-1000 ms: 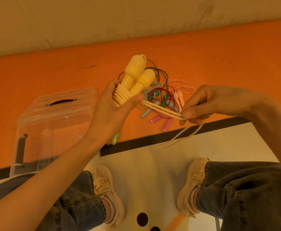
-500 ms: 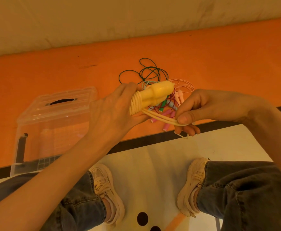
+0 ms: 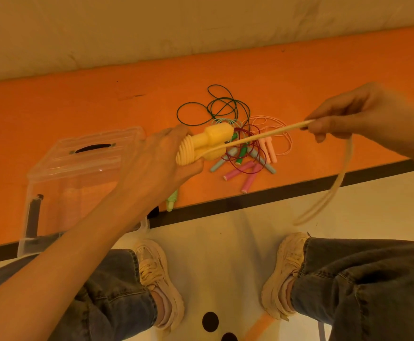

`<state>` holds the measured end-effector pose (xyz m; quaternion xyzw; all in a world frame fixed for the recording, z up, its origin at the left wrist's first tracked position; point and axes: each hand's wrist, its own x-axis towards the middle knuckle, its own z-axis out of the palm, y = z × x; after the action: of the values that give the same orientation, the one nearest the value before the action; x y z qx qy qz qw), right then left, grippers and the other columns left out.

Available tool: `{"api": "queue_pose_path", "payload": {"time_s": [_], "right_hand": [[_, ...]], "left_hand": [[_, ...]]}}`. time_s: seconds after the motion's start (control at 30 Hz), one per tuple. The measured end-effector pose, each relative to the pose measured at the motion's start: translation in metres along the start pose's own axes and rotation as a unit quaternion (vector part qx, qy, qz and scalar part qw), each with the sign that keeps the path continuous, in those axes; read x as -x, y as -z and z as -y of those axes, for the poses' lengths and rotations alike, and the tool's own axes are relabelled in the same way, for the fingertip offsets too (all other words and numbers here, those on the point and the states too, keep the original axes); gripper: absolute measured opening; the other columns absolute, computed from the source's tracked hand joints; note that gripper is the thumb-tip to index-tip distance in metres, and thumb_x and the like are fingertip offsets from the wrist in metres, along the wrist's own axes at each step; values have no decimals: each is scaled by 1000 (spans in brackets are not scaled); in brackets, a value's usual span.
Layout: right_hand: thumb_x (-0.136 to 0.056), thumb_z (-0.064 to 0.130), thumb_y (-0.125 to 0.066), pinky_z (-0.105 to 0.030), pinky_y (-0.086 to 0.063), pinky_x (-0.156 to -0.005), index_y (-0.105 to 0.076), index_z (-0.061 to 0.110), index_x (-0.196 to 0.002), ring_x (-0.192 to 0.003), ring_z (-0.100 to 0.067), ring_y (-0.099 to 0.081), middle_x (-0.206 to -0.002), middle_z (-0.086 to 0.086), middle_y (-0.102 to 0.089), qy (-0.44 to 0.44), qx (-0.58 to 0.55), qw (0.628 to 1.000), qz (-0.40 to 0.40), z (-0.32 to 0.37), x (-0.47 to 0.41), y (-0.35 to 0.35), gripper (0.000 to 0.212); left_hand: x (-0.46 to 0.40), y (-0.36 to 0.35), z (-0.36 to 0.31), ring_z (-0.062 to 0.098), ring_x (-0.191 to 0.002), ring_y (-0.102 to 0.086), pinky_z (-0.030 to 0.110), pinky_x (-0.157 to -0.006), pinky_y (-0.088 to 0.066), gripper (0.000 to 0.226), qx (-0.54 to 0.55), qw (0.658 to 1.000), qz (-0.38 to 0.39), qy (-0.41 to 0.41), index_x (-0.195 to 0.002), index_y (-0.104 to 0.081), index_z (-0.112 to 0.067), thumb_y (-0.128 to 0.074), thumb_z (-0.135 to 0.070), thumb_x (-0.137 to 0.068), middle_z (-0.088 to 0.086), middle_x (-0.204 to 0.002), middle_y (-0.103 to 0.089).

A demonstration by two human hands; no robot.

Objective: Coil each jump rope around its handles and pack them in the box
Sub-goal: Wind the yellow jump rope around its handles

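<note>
My left hand [image 3: 156,163] grips the yellow jump rope handles [image 3: 213,141], which lie sideways with several turns of cream rope coiled around their ends. My right hand [image 3: 356,119] pinches the free cream rope [image 3: 269,134] and holds it stretched taut to the right; the slack hangs in a loop [image 3: 333,188] below that hand. The clear plastic box [image 3: 78,173] stands at the left on the orange mat, partly hidden behind my left forearm.
A tangle of other jump ropes [image 3: 240,143] with green, pink and pale blue handles lies on the orange mat [image 3: 78,107] behind my hands. A light green handle [image 3: 171,200] sits near the mat's front edge. My knees and shoes fill the foreground.
My right hand has pulled the rope out far to the right and upward, drawing it taut. My left hand has kept the handles lying sideways.
</note>
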<state>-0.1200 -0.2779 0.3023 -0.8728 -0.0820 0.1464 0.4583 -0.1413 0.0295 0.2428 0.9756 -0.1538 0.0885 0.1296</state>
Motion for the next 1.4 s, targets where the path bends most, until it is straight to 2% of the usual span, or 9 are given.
{"api": "queue_pose_path", "payload": {"time_s": [0.13,0.27,0.4,0.67,0.8,0.93,1.1,1.2,1.4], "right_hand": [[-83,33,-61,-20,-33,-49,-74,27,-80,-59,-21,-43,-64,1,-65,48,6,997,-59,10,0,-11,15],[-91,19,-59,-4,-37,-47,-69,9,-97,-50,7,-52,-72,-1,-64,59,38,991,-115,14,-9,-21,15],[-89,21,-63,-9,-46,-66,-70,11,-101,-63,4,-59,-74,1,-66,64,44,985,-154,9,-22,-28,17],[-88,27,-65,-49,-48,-67,-71,23,-91,-79,-47,-57,-76,-1,-70,70,33,985,-152,8,-33,-41,8],[-88,25,-65,-25,-45,-59,-72,20,-91,-66,-19,-60,-78,-4,-70,70,35,987,-144,8,-35,-45,9],[-88,26,-65,-28,-46,-61,-69,28,-86,-65,-18,-60,-78,-4,-70,77,27,986,-147,10,-36,-49,5],[-89,23,-65,-9,-34,-45,-71,19,-92,-46,1,-48,-71,-3,-67,50,34,987,-146,8,-35,-47,8],[-88,28,-66,-14,-29,-41,-74,16,-91,-44,-4,-39,-72,-6,-68,18,37,989,-141,1,-36,-45,15],[-79,38,-70,-35,-42,-60,-74,20,-81,-68,-26,-52,-77,-12,-70,-10,34,991,-130,-3,-35,-44,19]], "left_hand": [[2,-3,-4,13,-69,-44,31,-61,-30,43,-13,996,83,-38,-114,-58,-26,-61,-55,-82,-11,-81,-48],[3,-2,-12,8,-80,-45,35,-76,-43,46,11,980,178,-85,-120,-53,-33,-51,-62,-83,-15,-98,-57],[0,4,-15,4,-87,-55,40,-84,-45,45,49,957,241,-156,-125,-46,-39,-45,-64,-88,-24,-103,-52],[4,7,-20,-1,-68,-47,32,-58,-43,32,154,932,244,-218,-112,-40,-45,-46,-62,-86,-22,-81,-48],[9,2,-28,0,-61,-46,28,-53,-36,27,143,933,244,-222,-92,-42,-39,-54,-59,-79,-16,-69,-48],[10,-7,-32,5,-61,-46,27,-52,-34,43,125,936,238,-225,-100,-56,-35,-41,-71,-82,-15,-71,-52],[11,-5,-31,5,-60,-41,25,-51,-25,36,113,942,214,-232,-96,-47,-33,-31,-64,-90,-17,-72,-46],[12,-2,-31,2,-54,-40,25,-48,-25,25,146,944,195,-224,-92,-37,-35,-34,-60,-90,-19,-65,-38],[9,3,-28,8,-61,-58,38,-64,-44,49,281,937,135,-159,-128,-30,-34,-40,-57,-85,-15,-92,-66]]}}
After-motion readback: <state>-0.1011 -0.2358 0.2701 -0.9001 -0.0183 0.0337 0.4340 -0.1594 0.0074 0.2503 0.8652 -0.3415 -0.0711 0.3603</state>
